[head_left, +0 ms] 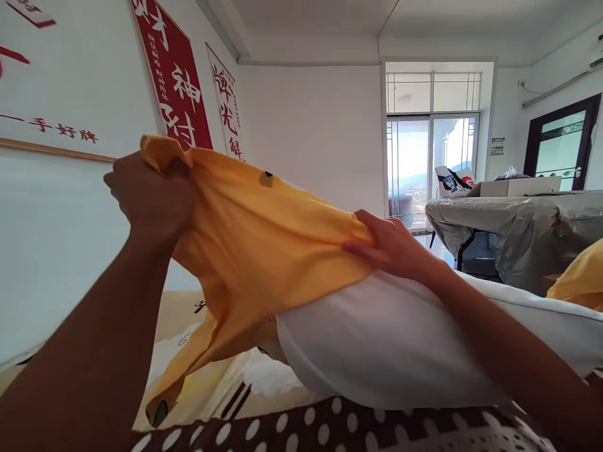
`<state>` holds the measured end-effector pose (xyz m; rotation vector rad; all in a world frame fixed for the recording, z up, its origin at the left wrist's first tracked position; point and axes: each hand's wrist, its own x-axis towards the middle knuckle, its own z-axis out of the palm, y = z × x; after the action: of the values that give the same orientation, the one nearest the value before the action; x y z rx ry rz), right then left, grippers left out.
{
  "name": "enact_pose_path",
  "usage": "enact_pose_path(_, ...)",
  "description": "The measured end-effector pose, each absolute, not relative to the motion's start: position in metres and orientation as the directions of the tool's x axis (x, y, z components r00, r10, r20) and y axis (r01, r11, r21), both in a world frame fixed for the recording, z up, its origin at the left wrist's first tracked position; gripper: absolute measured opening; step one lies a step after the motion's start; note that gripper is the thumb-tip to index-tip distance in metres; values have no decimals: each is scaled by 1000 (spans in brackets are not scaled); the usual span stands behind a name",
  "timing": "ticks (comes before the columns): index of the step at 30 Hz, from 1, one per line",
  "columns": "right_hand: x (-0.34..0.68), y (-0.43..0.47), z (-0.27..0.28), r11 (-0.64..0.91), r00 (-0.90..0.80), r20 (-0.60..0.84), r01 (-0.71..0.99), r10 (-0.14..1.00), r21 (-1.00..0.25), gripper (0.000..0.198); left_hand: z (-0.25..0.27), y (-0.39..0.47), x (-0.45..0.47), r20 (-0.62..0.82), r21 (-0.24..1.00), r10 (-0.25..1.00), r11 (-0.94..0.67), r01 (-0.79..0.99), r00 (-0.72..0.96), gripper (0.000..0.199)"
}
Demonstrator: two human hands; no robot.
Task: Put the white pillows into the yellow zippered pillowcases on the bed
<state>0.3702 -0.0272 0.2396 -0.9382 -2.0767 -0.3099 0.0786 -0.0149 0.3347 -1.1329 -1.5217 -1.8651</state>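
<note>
A yellow pillowcase is stretched between my two hands, partly drawn over a white pillow. My left hand is closed in a fist on the case's bunched upper-left end. At the case's right edge, my right hand pinches the yellow cloth with thumb and fingers, just above the bare white part of the pillow. A loose flap of the case hangs down at the lower left, with a small dark green print near its tip. How far the pillow reaches inside the case is hidden.
Under the pillow lies a patterned bedsheet, with brown polka-dot fabric nearest me. More yellow fabric shows at the right edge. Beyond stands a plastic-covered table bearing a cardboard box. A wall with hanging banners rises at left.
</note>
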Motion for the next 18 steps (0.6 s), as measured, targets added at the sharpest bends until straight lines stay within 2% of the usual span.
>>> enact_pose_path(2, 371, -41, 239, 616, -395, 769, 788, 503, 2, 58, 357, -24, 93, 843, 530, 64, -273, 803, -534, 21)
enact_pose_path(4, 371, -51, 236, 546, -364, 833, 833, 416, 91, 79, 379, -35, 111, 861, 482, 3, -327, 813, -509, 20)
enact_pose_path(6, 368, -58, 232, 511, -329, 898, 847, 292, 144, 87, 399, -45, 133, 886, 405, -39, -425, 810, -463, 17)
enact_pose_path(8, 359, -63, 228, 511, -289, 935, 847, 204, 150, 85, 413, -52, 157, 925, 269, -106, -493, 828, -364, 15)
enact_pose_path(11, 342, -63, 229, 497, -146, 978, 866, 149, 54, 71, 427, -61, 184, 956, -2, -253, -505, 863, -146, 16)
enact_pose_path(13, 338, -53, 234, 444, 7, 993, 894, 120, -60, 62, 432, -67, 195, 958, -83, -283, -435, 897, -48, 24)
enact_pose_path(15, 346, -37, 239, 374, 135, 987, 914, 91, -159, 57, 436, -76, 200, 965, -35, -258, -328, 944, -54, 30)
enact_pose_path(18, 372, -7, 235, 266, 235, 968, 931, 84, -249, 52, 438, -91, 201, 972, 83, -199, -211, 974, -126, 28)
